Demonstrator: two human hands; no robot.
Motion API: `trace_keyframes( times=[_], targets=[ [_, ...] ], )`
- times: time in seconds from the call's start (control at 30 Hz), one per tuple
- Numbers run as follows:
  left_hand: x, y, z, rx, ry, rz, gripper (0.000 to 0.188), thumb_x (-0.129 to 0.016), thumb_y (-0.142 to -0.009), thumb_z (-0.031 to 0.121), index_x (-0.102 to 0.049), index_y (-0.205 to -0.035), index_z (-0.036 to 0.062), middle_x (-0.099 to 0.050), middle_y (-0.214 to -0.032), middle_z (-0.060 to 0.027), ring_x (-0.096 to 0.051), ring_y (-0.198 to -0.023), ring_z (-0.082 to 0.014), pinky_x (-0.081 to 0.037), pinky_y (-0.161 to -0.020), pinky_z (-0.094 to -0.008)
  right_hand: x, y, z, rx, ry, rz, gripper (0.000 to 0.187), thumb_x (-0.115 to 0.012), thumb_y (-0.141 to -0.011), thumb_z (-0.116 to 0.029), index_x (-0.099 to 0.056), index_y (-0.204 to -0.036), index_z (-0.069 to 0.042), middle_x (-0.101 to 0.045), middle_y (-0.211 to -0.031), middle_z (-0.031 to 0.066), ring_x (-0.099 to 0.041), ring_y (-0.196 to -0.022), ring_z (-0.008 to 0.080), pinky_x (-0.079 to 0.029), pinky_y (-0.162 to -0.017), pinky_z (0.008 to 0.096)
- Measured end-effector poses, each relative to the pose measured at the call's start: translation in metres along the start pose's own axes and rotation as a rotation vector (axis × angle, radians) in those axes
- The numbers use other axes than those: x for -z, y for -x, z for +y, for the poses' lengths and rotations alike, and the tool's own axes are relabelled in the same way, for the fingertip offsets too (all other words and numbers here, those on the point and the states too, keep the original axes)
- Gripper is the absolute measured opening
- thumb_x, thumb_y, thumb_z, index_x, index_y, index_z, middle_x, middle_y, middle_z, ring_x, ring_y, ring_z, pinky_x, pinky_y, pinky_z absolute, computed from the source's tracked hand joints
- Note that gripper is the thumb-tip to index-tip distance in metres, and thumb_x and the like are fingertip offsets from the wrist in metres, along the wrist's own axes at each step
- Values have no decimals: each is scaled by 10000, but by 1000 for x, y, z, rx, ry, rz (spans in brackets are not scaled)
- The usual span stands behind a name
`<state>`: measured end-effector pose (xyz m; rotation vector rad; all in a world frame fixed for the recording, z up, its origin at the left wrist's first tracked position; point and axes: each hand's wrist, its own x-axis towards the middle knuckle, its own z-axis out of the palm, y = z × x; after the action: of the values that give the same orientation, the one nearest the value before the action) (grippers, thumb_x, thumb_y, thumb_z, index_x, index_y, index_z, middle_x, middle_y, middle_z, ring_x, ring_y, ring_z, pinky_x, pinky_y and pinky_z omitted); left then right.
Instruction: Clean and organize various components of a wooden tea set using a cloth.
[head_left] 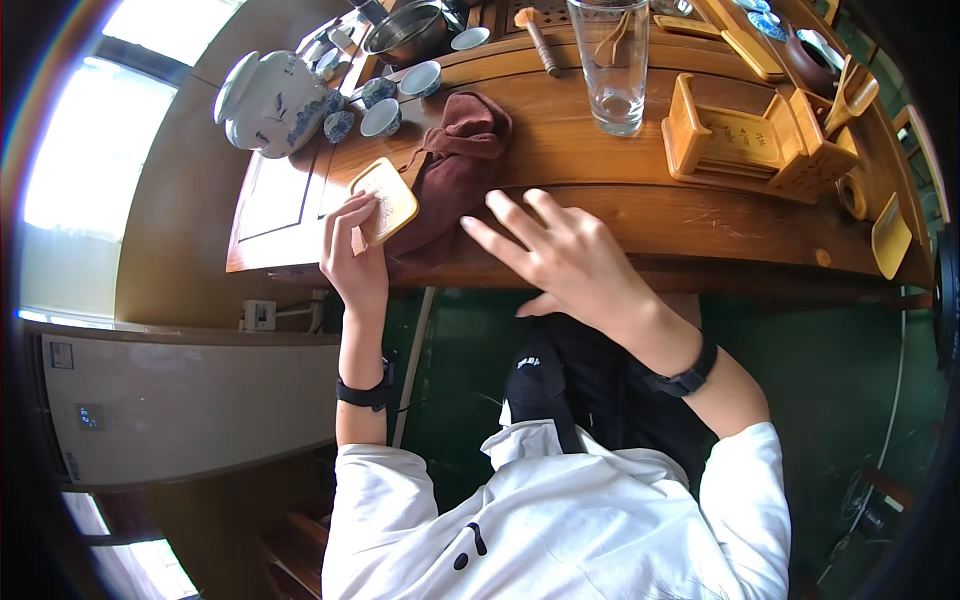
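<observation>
My left hand (352, 240) pinches a small square wooden coaster (390, 200) by its near left edge, holding it tilted over the front of the table. Behind and beside the coaster lies a crumpled dark red cloth (462, 150). To the right, my right hand (555, 250) hovers over the table's front edge, fingers spread, with nothing in it. Farther right stands a wooden coaster holder (735, 140) with low side walls; one coaster appears to lie flat in it.
A tall clear glass (612, 70) stands behind my right hand. At the back left are a white-and-blue jar (270, 105), several small cups (381, 118) and a metal pot (405, 35). A brush (540, 45) lies farther back. Another coaster (890, 237) sits at the right edge.
</observation>
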<state>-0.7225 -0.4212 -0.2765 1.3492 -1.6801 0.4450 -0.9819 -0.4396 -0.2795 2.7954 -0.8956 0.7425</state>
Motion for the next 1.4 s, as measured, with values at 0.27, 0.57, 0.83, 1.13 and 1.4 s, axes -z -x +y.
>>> trace_keyframes(
  times=[0.27,0.57,0.83,1.13,1.4],
  targets=[
    [0,5,-6,99,152,83,193,-651,-773,-110,-629,-936,-9,-656,-984,-133,-641,-1001,-268,-509,-870,-351,-63,-46,-25,42,-26,320,374,-677,-735,-255,-612,-1083,-132,-528,-1000,18,-516,-914,174,-434,-766,301],
    [-14,16,8,59,306,-7,203,-634,-778,-132,-615,-960,-44,-634,-1028,-151,-624,-1010,-238,-500,-887,-329,6,13,19,27,-280,466,357,-659,-771,-382,-527,-857,-62,-550,-934,84,-563,-946,261,-465,-830,380],
    [-31,9,61,-316,81,-16,233,-696,-701,54,-706,-933,75,-687,-949,-19,-570,-763,-183,-418,-701,-297,65,78,36,-133,-6,550,333,-787,-590,-33,-484,-724,-65,-504,-723,69,-548,-566,227,-457,-477,323],
    [-46,-2,96,-412,51,-194,319,-726,-630,95,-736,-947,131,-698,-934,38,-532,-704,-149,-403,-665,-282,109,85,49,-483,47,-209,370,-783,-641,-113,-526,-905,-71,-531,-806,83,-613,-757,257,-496,-616,387],
    [-64,-8,107,-423,139,-299,300,-751,-653,139,-720,-951,152,-650,-921,50,-554,-784,-164,-423,-752,-325,107,85,75,-550,-194,-335,285,-776,-664,-201,-570,-790,-50,-587,-780,87,-609,-750,285,-470,-647,390]
  ],
)
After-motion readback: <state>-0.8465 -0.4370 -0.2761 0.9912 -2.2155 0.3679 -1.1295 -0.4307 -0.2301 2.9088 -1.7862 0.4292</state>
